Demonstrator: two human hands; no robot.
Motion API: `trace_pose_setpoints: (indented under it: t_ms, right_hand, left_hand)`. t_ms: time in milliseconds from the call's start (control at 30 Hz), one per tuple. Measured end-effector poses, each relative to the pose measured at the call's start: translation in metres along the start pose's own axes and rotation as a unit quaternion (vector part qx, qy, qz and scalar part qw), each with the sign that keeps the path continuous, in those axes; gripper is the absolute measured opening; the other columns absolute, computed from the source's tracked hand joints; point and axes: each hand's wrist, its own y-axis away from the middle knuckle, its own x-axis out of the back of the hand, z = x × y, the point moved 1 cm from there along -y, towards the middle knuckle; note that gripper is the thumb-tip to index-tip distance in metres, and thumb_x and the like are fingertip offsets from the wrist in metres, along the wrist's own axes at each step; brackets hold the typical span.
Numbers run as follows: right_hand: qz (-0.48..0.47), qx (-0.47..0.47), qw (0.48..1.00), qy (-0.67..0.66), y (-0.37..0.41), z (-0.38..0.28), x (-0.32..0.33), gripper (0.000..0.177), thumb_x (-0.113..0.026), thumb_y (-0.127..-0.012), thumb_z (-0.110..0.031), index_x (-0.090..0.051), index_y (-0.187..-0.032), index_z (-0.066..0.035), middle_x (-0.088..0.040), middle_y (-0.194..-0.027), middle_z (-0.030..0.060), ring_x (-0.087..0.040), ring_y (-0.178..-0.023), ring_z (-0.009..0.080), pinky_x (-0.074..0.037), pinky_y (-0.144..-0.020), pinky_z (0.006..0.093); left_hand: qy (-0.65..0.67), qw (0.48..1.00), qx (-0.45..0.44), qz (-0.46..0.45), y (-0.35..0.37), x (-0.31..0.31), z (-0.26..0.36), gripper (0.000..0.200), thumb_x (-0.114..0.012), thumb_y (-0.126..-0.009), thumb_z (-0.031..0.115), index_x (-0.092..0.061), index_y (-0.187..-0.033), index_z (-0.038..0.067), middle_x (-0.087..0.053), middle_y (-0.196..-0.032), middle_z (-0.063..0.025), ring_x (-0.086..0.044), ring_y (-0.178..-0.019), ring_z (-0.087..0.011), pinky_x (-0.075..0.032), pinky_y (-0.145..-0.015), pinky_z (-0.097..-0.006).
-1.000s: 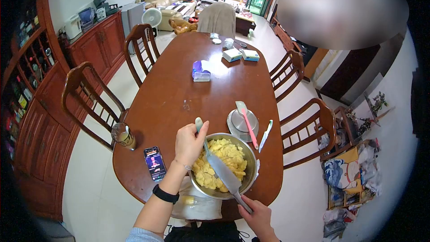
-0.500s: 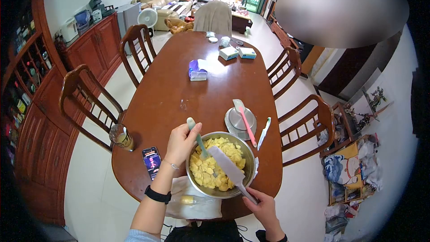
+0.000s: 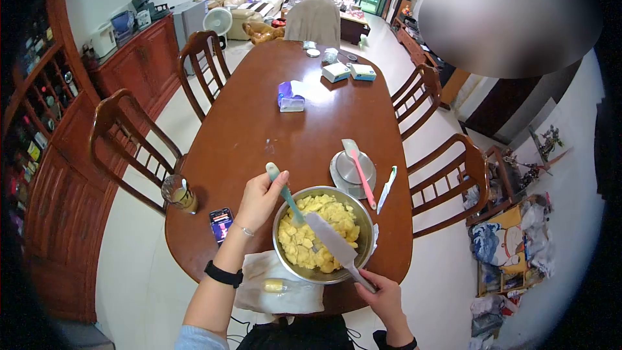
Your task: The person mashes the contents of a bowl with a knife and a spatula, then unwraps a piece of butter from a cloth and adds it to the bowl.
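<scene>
A steel bowl (image 3: 370, 246) full of yellow, crumbly lumps (image 3: 304, 245) stands at the near edge of the table. My left hand (image 3: 261, 199) is closed round the handle of a green spatula (image 3: 287, 196), whose lower end rests in the lumps on the left. From the lower right, my right hand (image 3: 383, 295) grips a pale purple spatula (image 3: 334, 240). Its blade lies slanted over the food, the tip close to the green one. Left of the bowl's base, a white cloth (image 3: 251, 288) carries a small yellow-filled packet (image 3: 275, 286).
Behind the bowl, a pink-handled spatula (image 3: 363, 178) lies across a round scale (image 3: 346, 172), with a white knife (image 3: 387, 189) alongside. A glass (image 3: 181, 196) and a phone (image 3: 221, 223) are at left. Farther off are a purple packet (image 3: 291, 98) and tissue packs (image 3: 335, 72). Chairs (image 3: 133, 155) flank the table.
The whole view has shifted slightly. Both hands still hold their spatulas over the bowl, in nearly the same places.
</scene>
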Motion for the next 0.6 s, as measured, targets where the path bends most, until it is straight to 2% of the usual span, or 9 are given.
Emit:
trace_pose_setpoints:
  t_ms: [33, 100, 167, 267, 300, 367, 500, 533, 600]
  right_hand:
    - [-0.006, -0.012, 1.000, 0.001, -0.001, 0.003, -0.002, 0.035, -0.071, -0.078, -0.030, -0.069, -0.109, -0.016, -0.069, -0.085, 0.0106, -0.067, -0.073, 0.0256, -0.052, -0.069, 0.0342]
    - [-0.011, 0.005, 0.999, 0.030, -0.004, 0.009, -0.005, 0.035, -0.071, -0.077, -0.030, -0.069, -0.109, -0.016, -0.069, -0.085, 0.0103, -0.067, -0.074, 0.0254, -0.052, -0.069, 0.0340]
    - [-0.010, 0.023, 0.998, 0.062, -0.005, 0.011, -0.006, 0.036, -0.071, -0.077, -0.030, -0.069, -0.109, -0.016, -0.069, -0.085, 0.0101, -0.067, -0.074, 0.0252, -0.052, -0.069, 0.0339]
    - [-0.029, 0.004, 0.997, 0.076, -0.008, 0.008, -0.004, 0.035, -0.071, -0.076, -0.031, -0.069, -0.109, -0.016, -0.069, -0.086, 0.0098, -0.067, -0.075, 0.0250, -0.052, -0.069, 0.0337]
    - [-0.023, 0.020, 0.994, 0.100, -0.008, 0.006, -0.001, 0.035, -0.072, -0.076, -0.030, -0.069, -0.108, -0.016, -0.069, -0.085, 0.0102, -0.067, -0.075, 0.0252, -0.052, -0.069, 0.0338]
    - [-0.027, 0.048, 0.991, 0.120, -0.008, 0.000, 0.007, 0.035, -0.072, -0.076, -0.030, -0.070, -0.108, -0.016, -0.069, -0.085, 0.0106, -0.067, -0.075, 0.0255, -0.052, -0.069, 0.0340]
    - [0.010, 0.045, 0.994, 0.099, -0.009, 0.008, 0.021, 0.037, -0.074, -0.073, -0.014, -0.068, -0.108, -0.004, -0.071, -0.088, 0.0129, -0.068, -0.076, 0.0179, -0.052, -0.070, 0.0294]
    - [0.028, 0.068, 0.993, 0.093, -0.011, 0.007, 0.021, 0.037, -0.074, -0.073, -0.011, -0.067, -0.108, -0.001, -0.071, -0.088, 0.0141, -0.068, -0.076, 0.0162, -0.052, -0.069, 0.0281]
    - [0.030, 0.047, 0.995, 0.086, -0.013, 0.011, 0.017, 0.038, -0.074, -0.073, -0.011, -0.067, -0.109, -0.002, -0.070, -0.085, 0.0138, -0.066, -0.072, 0.0161, -0.051, -0.068, 0.0273]
  left_hand:
    - [-0.001, 1.000, 0.004, -0.019, 0.001, 0.002, 0.004, 0.043, -0.054, -0.094, 0.038, -0.063, -0.080, -0.001, -0.061, -0.068, -0.0041, -0.054, -0.063, -0.0108, -0.045, -0.060, -0.0278]
    - [-0.006, 0.999, 0.009, -0.036, 0.005, 0.007, 0.006, 0.042, -0.054, -0.095, 0.038, -0.063, -0.081, -0.001, -0.060, -0.068, -0.0028, -0.053, -0.064, -0.0100, -0.045, -0.060, -0.0273]
    - [-0.006, 0.996, 0.063, -0.066, 0.006, 0.009, 0.006, 0.039, -0.055, -0.095, 0.036, -0.063, -0.082, -0.001, -0.059, -0.070, -0.0017, -0.051, -0.067, -0.0076, -0.044, -0.062, -0.0254]
    - [0.028, 0.998, 0.038, -0.051, 0.016, 0.004, 0.010, 0.036, -0.056, -0.095, 0.033, -0.063, -0.083, 0.000, -0.059, -0.070, -0.0015, -0.050, -0.068, -0.0061, -0.043, -0.061, -0.0247]
    - [0.027, 0.997, 0.041, -0.066, 0.022, 0.001, 0.013, 0.030, -0.057, -0.094, 0.029, -0.066, -0.092, 0.000, -0.064, -0.080, -0.0006, -0.057, -0.075, -0.0087, -0.046, -0.068, -0.0251]
    - [-0.001, 0.996, 0.048, -0.078, 0.036, -0.007, 0.035, 0.024, -0.059, -0.092, 0.024, -0.066, -0.094, 0.001, -0.067, -0.085, -0.0046, -0.060, -0.079, -0.0115, -0.048, -0.072, -0.0264]
    - [-0.062, 0.995, -0.075, -0.039, 0.069, -0.027, 0.066, 0.019, -0.065, -0.087, 0.017, -0.064, -0.100, 0.003, -0.067, -0.092, -0.0126, -0.064, -0.080, -0.0210, -0.051, -0.074, -0.0313]
    - [-0.066, 0.995, -0.068, -0.033, 0.075, -0.030, 0.070, 0.019, -0.065, -0.087, 0.017, -0.064, -0.100, 0.003, -0.067, -0.092, -0.0126, -0.064, -0.080, -0.0210, -0.051, -0.074, -0.0313]
    - [-0.064, 0.990, -0.123, -0.041, 0.086, -0.034, 0.077, 0.020, -0.067, -0.086, 0.015, -0.063, -0.101, 0.003, -0.066, -0.093, -0.0139, -0.065, -0.077, -0.0228, -0.052, -0.073, -0.0312]
